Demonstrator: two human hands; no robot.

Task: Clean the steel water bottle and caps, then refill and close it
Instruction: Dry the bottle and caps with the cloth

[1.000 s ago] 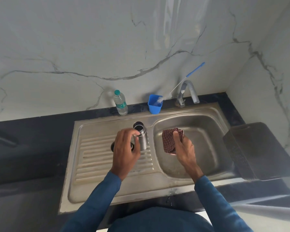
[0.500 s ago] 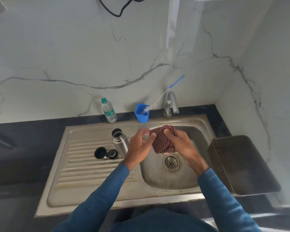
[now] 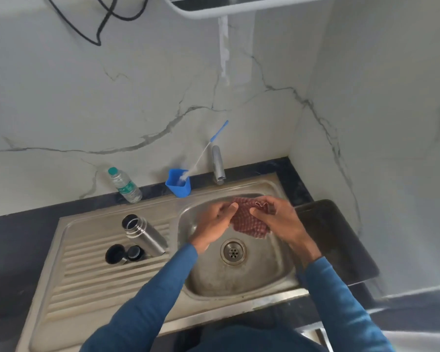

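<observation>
Your left hand (image 3: 217, 219) and right hand (image 3: 277, 217) are held over the sink basin (image 3: 264, 270), with both forearms reaching in from below. Both hands grasp the red checked cloth (image 3: 248, 223). The left pinches one edge between thumb and fingers, and the right curls its fingers over the opposite upper edge. The cloth hangs spread between them.

The steel bottle (image 3: 144, 233) stands uncapped on the ribbed drainboard (image 3: 87, 275), left of your left hand and well apart from it. Its body is brushed steel and its mouth is dark. The larger cap (image 3: 114, 254) and smaller cap (image 3: 135, 252) sit side by side just beside its base, farther from the hand.

Your right hand covers part of the cloth. The bottle's interior is too dark to read.
</observation>
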